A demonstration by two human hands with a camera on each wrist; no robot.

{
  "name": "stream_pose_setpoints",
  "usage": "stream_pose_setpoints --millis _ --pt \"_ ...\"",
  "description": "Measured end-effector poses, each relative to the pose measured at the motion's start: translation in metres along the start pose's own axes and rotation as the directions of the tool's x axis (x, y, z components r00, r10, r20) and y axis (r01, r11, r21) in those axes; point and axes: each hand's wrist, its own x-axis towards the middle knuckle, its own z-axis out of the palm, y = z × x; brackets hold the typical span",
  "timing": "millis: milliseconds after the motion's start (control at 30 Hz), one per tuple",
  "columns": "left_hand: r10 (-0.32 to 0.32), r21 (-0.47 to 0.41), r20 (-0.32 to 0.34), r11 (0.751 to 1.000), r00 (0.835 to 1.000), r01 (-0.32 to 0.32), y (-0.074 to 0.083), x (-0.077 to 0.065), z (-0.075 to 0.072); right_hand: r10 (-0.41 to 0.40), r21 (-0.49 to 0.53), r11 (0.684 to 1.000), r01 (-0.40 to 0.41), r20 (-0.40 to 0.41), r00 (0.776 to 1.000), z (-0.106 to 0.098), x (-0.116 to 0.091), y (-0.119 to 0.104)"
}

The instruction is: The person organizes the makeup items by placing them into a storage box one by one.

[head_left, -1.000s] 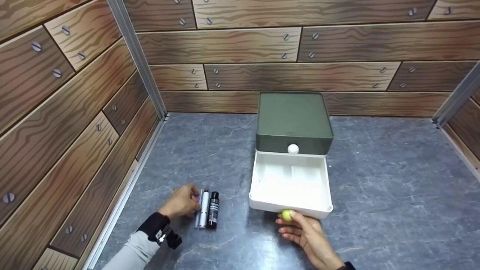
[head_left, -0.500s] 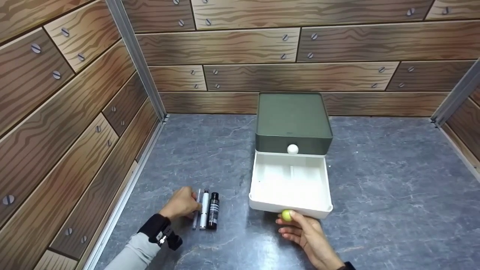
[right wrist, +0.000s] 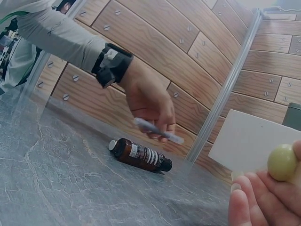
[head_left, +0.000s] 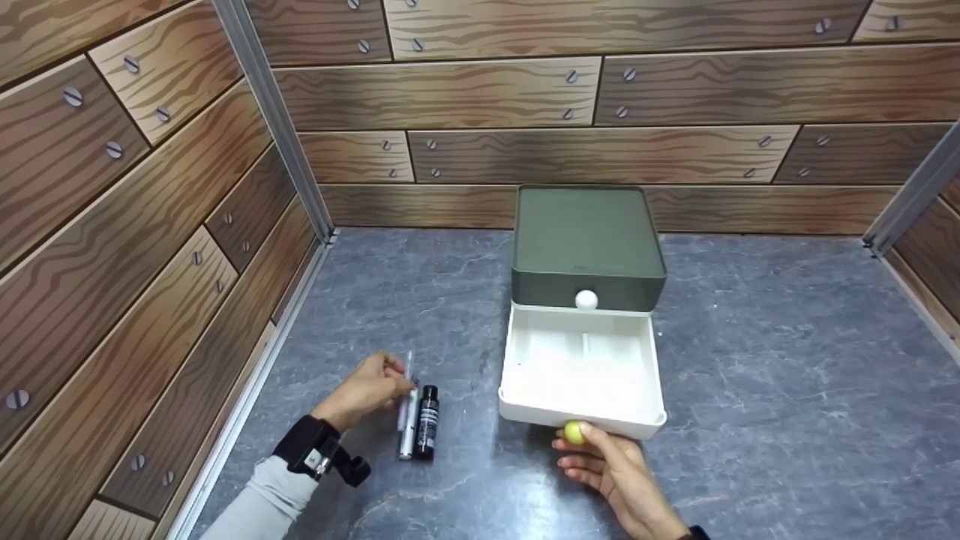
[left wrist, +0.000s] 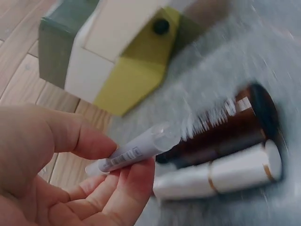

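Note:
My left hand (head_left: 367, 388) pinches a slim, see-through tube with a printed label (left wrist: 134, 153) between thumb and fingers, raised off the floor surface. Right under it lie a white tube with gold bands (left wrist: 214, 175) and a dark brown bottle with a black cap (head_left: 427, 424), side by side. My right hand (head_left: 619, 472) holds the yellow-green round knob (head_left: 574, 431) of the white drawer (head_left: 654, 375), thumb on top. That drawer is pulled out of a dark green box (head_left: 589, 229), and nothing is visible inside it.
An upper drawer front with a white knob (head_left: 586, 300) sits closed above the pulled-out one. Wood-patterned panels (head_left: 495, 154) stand behind and at both sides of the grey marbled surface (head_left: 757, 390). Metal strips (head_left: 277, 120) run along the corners.
My left hand has picked up the see-through tube from beside the white tube and moved slightly up and away with it. My right hand and the drawer have stayed put.

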Motion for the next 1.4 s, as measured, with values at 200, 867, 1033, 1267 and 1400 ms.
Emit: stream_pose_setpoints --millis 200,867,1033,1267,1400 --pt "0.029 -0.136 0.096 0.991 0.995 -0.016 0.028 -0.003 0.006 0.004 0.014 1.000 -0.004 0.003 1.000 0.000 0.001 0.000" --pt "0.237 -0.309 0.311 0.941 0.921 -0.138 0.101 -0.009 0.052 0.008 0.008 1.000 -0.008 0.005 1.000 0.003 0.001 0.000" --pt "0.271 -0.263 0.362 0.948 0.892 -0.181 0.114 0.000 0.071 0.022 0.015 1.000 -0.022 0.012 1.000 0.003 0.001 0.001" --pt "0.275 -0.169 0.397 0.960 0.876 -0.224 0.129 0.013 0.091 0.035 0.014 0.999 -0.034 -0.018 0.999 0.002 -0.001 -0.001" --pt "0.259 -0.117 0.391 0.966 0.883 -0.232 0.137 0.019 0.101 0.024 0.010 1.000 -0.024 -0.012 1.000 0.001 -0.002 -0.003"
